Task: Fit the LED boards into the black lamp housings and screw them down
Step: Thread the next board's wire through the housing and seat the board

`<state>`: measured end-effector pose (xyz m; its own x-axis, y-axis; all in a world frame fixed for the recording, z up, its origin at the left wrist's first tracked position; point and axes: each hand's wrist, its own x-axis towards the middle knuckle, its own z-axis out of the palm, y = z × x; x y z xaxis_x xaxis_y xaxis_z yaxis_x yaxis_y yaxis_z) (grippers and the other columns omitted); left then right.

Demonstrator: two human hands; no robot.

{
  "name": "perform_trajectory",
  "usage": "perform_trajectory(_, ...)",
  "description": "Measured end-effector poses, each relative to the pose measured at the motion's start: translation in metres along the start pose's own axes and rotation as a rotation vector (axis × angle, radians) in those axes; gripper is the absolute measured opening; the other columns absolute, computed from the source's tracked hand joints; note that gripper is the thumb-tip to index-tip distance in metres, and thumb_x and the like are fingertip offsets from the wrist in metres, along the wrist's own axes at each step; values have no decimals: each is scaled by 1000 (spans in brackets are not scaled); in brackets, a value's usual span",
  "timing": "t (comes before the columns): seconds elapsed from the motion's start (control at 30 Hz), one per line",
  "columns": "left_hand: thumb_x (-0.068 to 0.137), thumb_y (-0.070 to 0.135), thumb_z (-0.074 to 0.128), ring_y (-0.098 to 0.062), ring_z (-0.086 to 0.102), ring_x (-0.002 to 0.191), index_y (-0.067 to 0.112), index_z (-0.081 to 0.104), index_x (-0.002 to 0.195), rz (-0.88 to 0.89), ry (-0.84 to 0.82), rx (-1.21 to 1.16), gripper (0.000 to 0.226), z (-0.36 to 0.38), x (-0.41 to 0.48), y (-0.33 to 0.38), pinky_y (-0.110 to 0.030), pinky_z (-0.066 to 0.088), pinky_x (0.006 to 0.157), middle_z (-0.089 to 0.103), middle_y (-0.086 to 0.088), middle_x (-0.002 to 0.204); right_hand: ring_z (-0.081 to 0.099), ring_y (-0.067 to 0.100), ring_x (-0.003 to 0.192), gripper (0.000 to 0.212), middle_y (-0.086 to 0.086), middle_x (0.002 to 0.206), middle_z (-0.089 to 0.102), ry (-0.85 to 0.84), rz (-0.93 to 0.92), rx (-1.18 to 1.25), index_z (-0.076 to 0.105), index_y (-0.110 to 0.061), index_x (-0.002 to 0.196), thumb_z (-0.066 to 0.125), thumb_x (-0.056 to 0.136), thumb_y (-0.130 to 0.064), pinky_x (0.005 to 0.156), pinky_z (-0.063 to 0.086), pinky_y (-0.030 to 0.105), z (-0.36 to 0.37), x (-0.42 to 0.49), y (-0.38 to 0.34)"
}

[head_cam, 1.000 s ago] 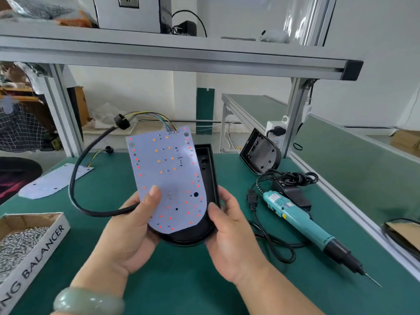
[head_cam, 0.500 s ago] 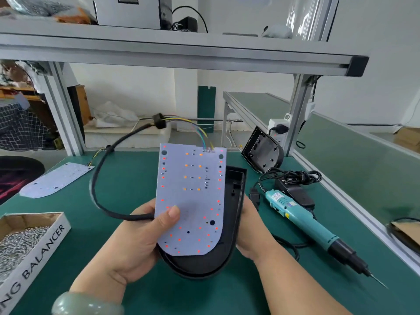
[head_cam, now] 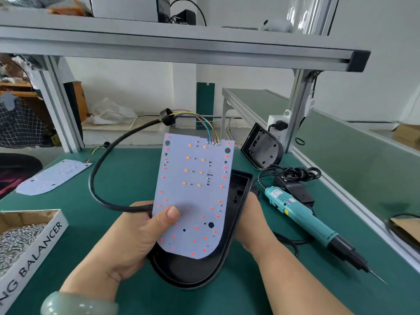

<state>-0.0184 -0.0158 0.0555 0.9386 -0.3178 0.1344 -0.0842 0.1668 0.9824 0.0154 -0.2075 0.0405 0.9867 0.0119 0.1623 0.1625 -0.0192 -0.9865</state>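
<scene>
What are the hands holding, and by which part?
The left hand pinches the LED board at its lower left edge, thumb on its face; the right hand grips the black housing by its right wall.

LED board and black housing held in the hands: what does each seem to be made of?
The LED board is a thin, rigid, flat sheet with a matte white coating, dotted with small orange and red parts. It is likely a printed circuit board, but its core material is not visible. The housing looks like black moulded plastic, with a smooth, faintly shiny rim and moulded details inside its wall.
</scene>
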Motion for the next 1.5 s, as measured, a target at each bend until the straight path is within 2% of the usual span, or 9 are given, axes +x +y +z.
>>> perform_trajectory(0.1,55,49,86,-26,72,90,16,76,99,-9,-8,-33,56,1,-2,3,-25,56,68,73,-15,103,59,11,57,29,-10,56,66,-12,102,62,70,-19,54,62,75,-1,61,50,24,-2,5,4)
perform_trajectory(0.27,26,74,83,-21,72,71,10,78,81,-48,98,-48,84,3,-2,4,-24,55,58,75,-14,84,52,5,64,25,-15,66,57,68,15,-366,61,-16,83,51,91,6,61,45,17,-9,10,14)
perform_trajectory(0.47,20,81,78,-16,66,52,14,76,66,47,288,-73,80,-20,-5,12,-22,54,49,71,-8,63,30,8,48,52,-8,53,37,308,201,-71,40,-15,54,71,78,-50,49,27,20,-30,17,16)
perform_trajectory(0.63,25,80,78,-13,69,60,20,75,66,55,408,-184,73,-47,-3,14,-33,59,61,71,-1,65,30,19,58,30,7,72,39,596,40,-424,36,-11,65,59,73,7,49,24,26,-39,18,26)
perform_trajectory(0.8,67,47,65,-17,67,51,13,77,68,-49,337,-157,36,-38,-3,5,-27,55,49,72,-11,66,42,-7,116,55,-14,133,38,347,-146,-545,47,-21,115,39,78,18,93,27,7,-26,6,17)
perform_trajectory(0.87,68,37,71,-21,65,48,7,76,66,-99,263,-111,30,-24,-2,0,-25,52,46,70,-17,64,51,-14,106,53,-16,123,54,181,-287,-410,54,-28,111,40,83,15,100,39,14,-17,0,5)
perform_trajectory(1.0,73,27,71,-21,66,50,7,76,70,-118,117,-106,21,-1,2,-4,-23,52,46,71,-17,67,66,22,93,25,3,94,73,-146,-232,-59,71,-8,94,47,95,-2,87,52,32,-2,-11,3)
perform_trajectory(1.27,40,72,80,-15,64,47,12,75,64,-33,164,-97,65,5,5,-2,-18,49,45,70,-10,62,57,18,83,26,3,91,69,-171,20,360,75,-22,88,55,94,-37,76,44,29,-5,-5,-3)
perform_trajectory(1.5,35,85,72,-11,61,43,16,74,58,47,232,-23,72,1,2,0,-14,46,43,68,-4,55,69,18,82,13,13,86,74,-283,-68,358,77,-7,87,66,81,-3,81,55,28,-26,-4,-9)
